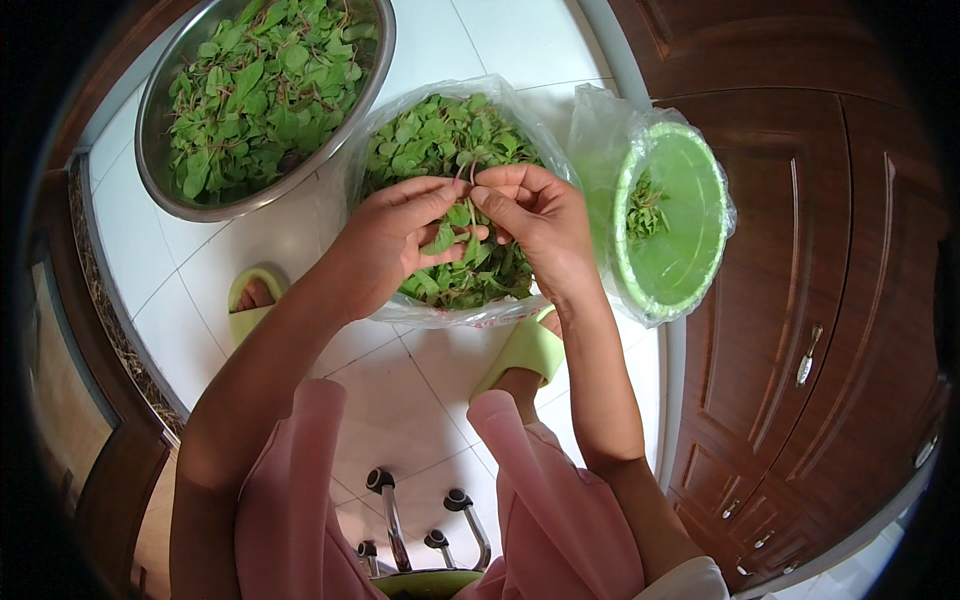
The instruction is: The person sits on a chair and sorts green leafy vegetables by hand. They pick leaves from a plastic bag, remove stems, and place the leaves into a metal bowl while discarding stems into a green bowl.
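Both hands meet over a clear plastic bag (559, 157) filled with leafy greens (420, 131). Between them is a sprig of greens (471, 214) with a thin reddish stem. My left hand (409, 225) pinches the stem between thumb and forefinger, its other fingers behind the leaves. My right hand (536, 214) pinches the stem beside it, fingertips almost touching the left ones. At the upper left, a steel basin (262, 204) holds a heap of similar greens (262, 97). To the right, a green bucket (686, 255) lined with clear plastic has a small clump of greens (646, 206) in it.
White floor tiles (405, 397) lie underneath. Brown wooden cabinets (765, 262) line the right side. Green slippers (529, 349) are on the feet below the bag. Between the knees stand the metal legs of a stool (394, 525).
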Demonstrator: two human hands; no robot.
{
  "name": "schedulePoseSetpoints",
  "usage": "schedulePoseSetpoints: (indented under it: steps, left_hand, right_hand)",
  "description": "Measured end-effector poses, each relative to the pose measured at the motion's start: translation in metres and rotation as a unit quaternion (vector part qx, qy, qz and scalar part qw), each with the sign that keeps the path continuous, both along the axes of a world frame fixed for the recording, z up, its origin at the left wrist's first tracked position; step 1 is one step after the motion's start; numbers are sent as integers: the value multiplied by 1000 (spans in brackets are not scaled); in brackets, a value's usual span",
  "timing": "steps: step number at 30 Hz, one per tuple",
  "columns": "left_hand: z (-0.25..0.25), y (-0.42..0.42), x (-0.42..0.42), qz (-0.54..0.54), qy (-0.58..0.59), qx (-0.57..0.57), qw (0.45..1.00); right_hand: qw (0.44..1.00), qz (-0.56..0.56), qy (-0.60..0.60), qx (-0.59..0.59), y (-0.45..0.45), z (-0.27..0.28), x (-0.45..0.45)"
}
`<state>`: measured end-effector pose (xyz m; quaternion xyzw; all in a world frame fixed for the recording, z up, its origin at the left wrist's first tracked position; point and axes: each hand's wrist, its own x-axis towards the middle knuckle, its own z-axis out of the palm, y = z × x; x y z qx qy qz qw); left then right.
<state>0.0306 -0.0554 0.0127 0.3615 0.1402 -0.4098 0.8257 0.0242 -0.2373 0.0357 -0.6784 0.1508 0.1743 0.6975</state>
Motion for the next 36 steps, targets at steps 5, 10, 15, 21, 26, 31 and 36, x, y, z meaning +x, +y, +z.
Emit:
schedulePoseSetpoints:
  steps: [5, 10, 15, 21, 26, 31, 36]
  left_hand:
    - [-12, 2, -2, 16, 20, -38, 999]
    - [-18, 3, -1, 17, 46, -78, 996]
    - [-17, 8, 1, 32, 65, -124, 990]
    - [-11, 11, 4, 45, 76, -123, 988]
    - [-16, 13, 2, 34, 60, -123, 990]
    - [-17, 14, -1, 28, 42, -109, 993]
    - [-25, 18, -3, 56, 52, -99, 992]
  right_hand:
    - [1000, 3, -5, 3, 1, -3, 1]
    - [997, -1, -67, -38, 2, -5, -3]
    - [984, 52, -142, -95, -3, 3, -15]
    - [904, 149, -278, -290, 6, 6, -30]
    - [931, 124, -251, -234, 6, -2, -32]
    - [993, 61, -105, -2, -2, 3, -36]
    - [996, 26, -30, 84, -8, 10, -35]
